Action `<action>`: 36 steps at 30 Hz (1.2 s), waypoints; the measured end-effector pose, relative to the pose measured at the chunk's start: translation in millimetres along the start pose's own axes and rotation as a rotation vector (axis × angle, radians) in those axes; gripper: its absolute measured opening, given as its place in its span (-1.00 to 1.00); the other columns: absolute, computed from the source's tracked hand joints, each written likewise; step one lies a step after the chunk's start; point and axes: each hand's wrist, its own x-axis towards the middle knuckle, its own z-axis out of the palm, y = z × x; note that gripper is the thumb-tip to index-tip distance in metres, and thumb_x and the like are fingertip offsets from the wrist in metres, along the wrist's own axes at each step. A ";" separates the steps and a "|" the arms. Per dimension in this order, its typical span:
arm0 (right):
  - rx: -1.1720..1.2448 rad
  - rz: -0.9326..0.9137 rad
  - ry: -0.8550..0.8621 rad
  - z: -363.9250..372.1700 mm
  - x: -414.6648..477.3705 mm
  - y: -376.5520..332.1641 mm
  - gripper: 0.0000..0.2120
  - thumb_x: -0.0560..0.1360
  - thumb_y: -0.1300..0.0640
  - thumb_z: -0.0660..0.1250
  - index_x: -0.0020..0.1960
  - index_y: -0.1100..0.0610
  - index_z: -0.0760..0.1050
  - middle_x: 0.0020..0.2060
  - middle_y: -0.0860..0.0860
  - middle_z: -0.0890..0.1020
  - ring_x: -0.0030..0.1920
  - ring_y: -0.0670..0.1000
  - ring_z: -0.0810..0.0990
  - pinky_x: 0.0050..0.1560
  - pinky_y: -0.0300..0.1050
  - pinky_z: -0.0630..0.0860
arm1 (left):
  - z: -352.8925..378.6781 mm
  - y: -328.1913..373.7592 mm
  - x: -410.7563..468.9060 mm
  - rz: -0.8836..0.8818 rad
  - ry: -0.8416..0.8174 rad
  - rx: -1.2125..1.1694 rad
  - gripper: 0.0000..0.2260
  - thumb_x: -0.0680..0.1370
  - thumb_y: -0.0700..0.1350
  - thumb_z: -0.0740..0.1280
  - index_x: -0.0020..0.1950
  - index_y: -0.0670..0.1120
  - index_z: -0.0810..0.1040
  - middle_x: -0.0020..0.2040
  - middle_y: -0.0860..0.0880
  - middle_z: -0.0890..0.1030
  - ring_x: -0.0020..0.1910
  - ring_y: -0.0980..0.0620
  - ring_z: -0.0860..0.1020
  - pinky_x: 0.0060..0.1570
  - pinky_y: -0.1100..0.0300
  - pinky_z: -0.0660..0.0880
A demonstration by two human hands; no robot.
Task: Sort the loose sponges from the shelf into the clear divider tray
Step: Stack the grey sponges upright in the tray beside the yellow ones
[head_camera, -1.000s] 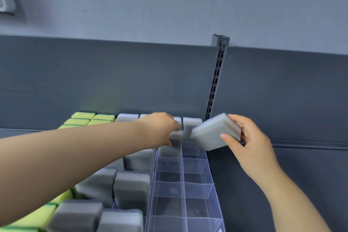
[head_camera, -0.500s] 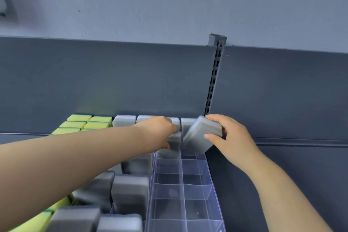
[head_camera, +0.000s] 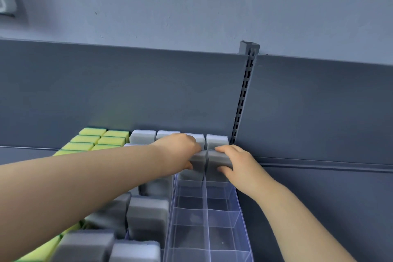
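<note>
Both forearms reach forward and away over the shelf, the left one crossing above rows of grey sponges [head_camera: 146, 215] standing on edge, the right one running beside the clear divider tray [head_camera: 238, 204]. The near cells of that tray are see-through and hold nothing, their thin walls forming two columns. Farther in, the left hand [head_camera: 180, 149] is knuckles-up with its fingers curled over the top of a grey sponge [head_camera: 196, 165] and the thumb under its near face — a pinch on the block, which sits upright in the left column. Just beside it, the right hand [head_camera: 238, 161] clasps a second grey sponge [head_camera: 218, 160] (fingertips on its top edge, thumb pressed low on its front), set in the right column; the two blocks stand side by side with only the tray's middle wall between them. Behind them, a pair of paler grey sponges [head_camera: 215, 140] already stands at the far end of the tray, against the dark back panel [head_camera: 148, 91]. Off to the left — well apart from the hands — yellow-green sponges [head_camera: 100, 140] are packed in neat rows.
</note>
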 end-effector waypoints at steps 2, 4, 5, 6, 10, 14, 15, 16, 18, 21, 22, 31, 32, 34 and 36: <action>-0.014 -0.004 0.004 0.4 0.8 0.3 -0.58 0.53 0.11 0.28 0.36 -0.02 0.31 0.31 -0.14 0.37 0.28 -0.08 0.37 0.23 -0.27 0.30 | 0.6 0.5 -0.7 0.009 0.012 0.005 -0.67 0.54 0.05 0.27 0.25 -0.07 0.42 0.15 -0.05 0.46 0.13 -0.07 0.46 0.05 0.05 0.46; -0.036 -0.016 0.004 -0.9 1.4 0.9 -0.57 0.52 0.10 0.28 0.37 -0.03 0.30 0.32 -0.14 0.37 0.29 -0.09 0.35 0.25 -0.26 0.30 | 1.1 0.4 -1.8 0.008 0.019 0.006 -0.69 0.54 0.04 0.27 0.21 -0.07 0.43 0.13 -0.05 0.46 0.12 -0.07 0.46 0.03 0.06 0.45; -0.048 -0.022 0.004 -1.9 1.8 1.2 -0.57 0.52 0.09 0.28 0.37 -0.04 0.30 0.32 -0.15 0.37 0.30 -0.10 0.34 0.25 -0.26 0.29 | 1.1 0.3 -2.4 0.005 0.021 0.004 -0.71 0.54 0.04 0.27 0.18 -0.08 0.43 0.12 -0.05 0.46 0.11 -0.07 0.46 0.03 0.05 0.46; -0.058 -0.029 0.004 -3.2 1.9 1.3 -0.56 0.52 0.08 0.29 0.37 -0.05 0.30 0.32 -0.15 0.36 0.30 -0.11 0.33 0.26 -0.26 0.28 | 1.1 -0.1 -2.5 0.000 0.026 -0.001 -0.73 0.54 0.05 0.27 0.16 -0.08 0.42 0.10 -0.06 0.46 0.10 -0.07 0.46 0.02 0.04 0.46; -0.082 -0.059 0.030 -8.6 0.8 0.3 -0.54 0.51 0.05 0.29 0.38 -0.07 0.28 0.32 -0.17 0.35 0.31 -0.13 0.30 0.25 -0.28 0.27 | -1.9 -0.5 -4.0 -0.028 0.040 -0.022 -0.69 0.55 0.06 0.26 0.21 -0.08 0.42 0.12 -0.04 0.47 0.11 -0.06 0.47 0.01 0.05 0.47; -0.072 -0.091 0.064 -13.4 -0.5 -1.0 -0.55 0.51 0.04 0.30 0.37 -0.06 0.29 0.32 -0.18 0.35 0.31 -0.14 0.30 0.22 -0.32 0.24 | -10.1 -1.5 -10.9 -0.074 0.076 -0.029 -0.64 0.56 0.07 0.24 0.30 -0.06 0.39 0.19 -0.02 0.46 0.15 -0.06 0.46 0.06 0.00 0.48; -0.068 -0.101 0.067 -14.1 -0.9 -1.0 -0.55 0.51 0.03 0.30 0.37 -0.05 0.30 0.32 -0.18 0.35 0.31 -0.15 0.29 0.22 -0.34 0.21 | -12.5 -1.4 -14.5 -0.077 0.087 -0.016 -0.64 0.56 0.07 0.23 0.30 -0.07 0.39 0.19 -0.02 0.46 0.15 -0.06 0.46 0.06 0.02 0.47; -0.068 -0.114 0.073 -14.8 -1.6 -0.9 -0.55 0.51 0.03 0.30 0.37 -0.05 0.30 0.32 -0.18 0.34 0.32 -0.15 0.28 0.21 -0.36 0.19 | -15.1 -1.1 -19.4 -0.076 0.101 0.005 -0.65 0.57 0.06 0.21 0.29 -0.07 0.39 0.18 -0.02 0.46 0.15 -0.04 0.45 0.05 0.05 0.47; -0.075 -0.145 0.086 -16.3 -3.5 -2.6 -0.55 0.51 0.03 0.30 0.37 -0.05 0.30 0.33 -0.18 0.34 0.33 -0.17 0.25 0.20 -0.40 0.15 | -19.6 -1.0 -32.1 -0.069 0.145 0.051 -0.67 0.59 0.07 0.17 0.30 -0.06 0.39 0.19 0.01 0.46 0.19 -0.01 0.43 0.02 0.12 0.43; -0.081 -0.214 0.095 -18.8 -8.3 -13.4 -0.54 0.50 0.04 0.31 0.37 -0.04 0.31 0.33 -0.17 0.35 0.34 -0.17 0.24 0.22 -0.41 0.13 | -22.4 -2.4 -58.0 -0.068 0.183 0.057 -0.66 0.60 0.08 0.13 0.32 -0.03 0.38 0.25 0.03 0.44 0.24 0.01 0.39 0.13 0.08 0.41; -0.084 -0.236 0.097 -19.4 -11.2 -19.0 -0.54 0.50 0.05 0.31 0.37 -0.04 0.32 0.32 -0.17 0.35 0.34 -0.18 0.23 0.23 -0.41 0.12 | -23.5 -2.4 -67.7 -0.070 0.193 0.046 -0.65 0.60 0.08 0.13 0.33 -0.01 0.38 0.26 0.03 0.44 0.26 0.01 0.39 0.16 0.07 0.40; 0.003 -0.317 0.085 -18.8 -64.3 -98.4 -0.63 0.48 -0.02 0.32 0.28 -0.13 0.41 0.16 -0.32 0.39 0.14 -0.33 0.32 0.09 -0.58 0.18 | -14.7 -19.6 -159.5 -0.039 0.412 -0.014 -0.75 0.54 0.05 0.25 0.07 -0.04 0.60 0.02 0.01 0.61 0.00 -0.08 0.57 -0.09 0.03 0.54; 0.016 -0.329 0.074 -18.1 -70.5 -110.6 -0.65 0.48 -0.02 0.32 0.26 -0.13 0.42 0.15 -0.32 0.42 0.14 -0.32 0.33 0.09 -0.58 0.20 | -12.6 -23.3 -169.9 -0.046 0.413 -0.014 -0.73 0.53 0.06 0.21 0.04 -0.05 0.61 0.00 0.00 0.61 -0.02 -0.08 0.58 -0.12 0.02 0.54; 0.046 -0.344 0.027 -14.1 -83.1 -134.8 -0.67 0.49 -0.04 0.30 0.25 -0.15 0.43 0.10 -0.36 0.42 0.15 -0.25 0.39 0.12 -0.53 0.26 | -5.9 -30.5 -189.3 -0.090 0.364 0.010 -0.71 0.58 0.08 0.13 0.08 -0.01 0.57 0.05 0.05 0.56 0.04 -0.02 0.53 -0.04 0.05 0.51; 0.076 -0.342 -0.027 -7.2 -94.6 -155.4 -0.67 0.49 -0.07 0.28 0.25 -0.16 0.42 0.09 -0.38 0.40 0.18 -0.26 0.37 0.15 -0.50 0.26 | 1.8 -37.8 -207.1 -0.105 0.284 -0.013 -0.68 0.57 0.14 0.07 0.13 0.06 0.53 0.11 0.11 0.52 0.09 0.05 0.49 0.04 0.07 0.47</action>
